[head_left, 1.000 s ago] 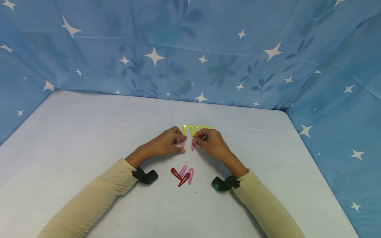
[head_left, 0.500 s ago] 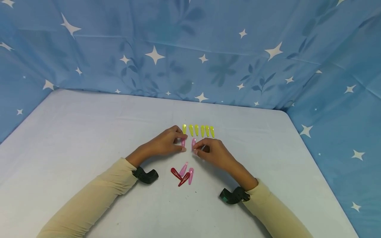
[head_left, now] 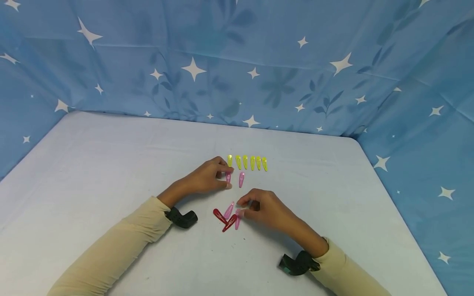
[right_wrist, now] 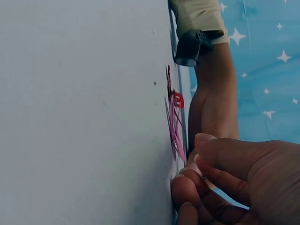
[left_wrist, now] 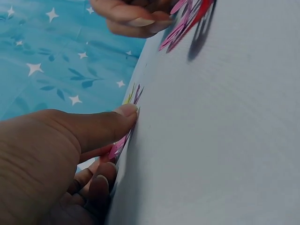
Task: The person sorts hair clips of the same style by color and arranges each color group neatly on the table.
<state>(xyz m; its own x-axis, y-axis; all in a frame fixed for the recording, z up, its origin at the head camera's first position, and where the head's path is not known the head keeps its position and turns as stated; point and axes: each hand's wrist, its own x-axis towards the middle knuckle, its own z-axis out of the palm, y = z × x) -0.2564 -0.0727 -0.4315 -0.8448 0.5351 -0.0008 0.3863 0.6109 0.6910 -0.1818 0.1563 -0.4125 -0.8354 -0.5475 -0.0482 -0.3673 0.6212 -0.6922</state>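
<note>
My left hand [head_left: 207, 176] rests on the table with thumb and forefinger at the two ends of a pink snap hair clip [head_left: 228, 178], pinching it lengthwise. Right of it a second pink hair clip [head_left: 241, 179] lies apart. Lower down, my right hand [head_left: 270, 209] hovers at the loose pile, fingers bent and parted, nothing seen between them. Its thumb partly covers the top of a pink clip [head_left: 238, 223]; contact is unclear. Beside that clip lie another pink clip [head_left: 229, 210] and two red clips, one [head_left: 219, 216] touching or crossing the other [head_left: 230, 223].
Behind the hands, several yellow hair clips [head_left: 252, 163] stand in a row, narrow ends toward me. Everything lies on a white table [head_left: 148, 144]. A blue star-patterned cloth [head_left: 222, 82] hangs along the far and right sides.
My right hand has let go of the second pink clip, leaving it beside the first, and has come down toward the loose pile. The left hand stays where it was.
</note>
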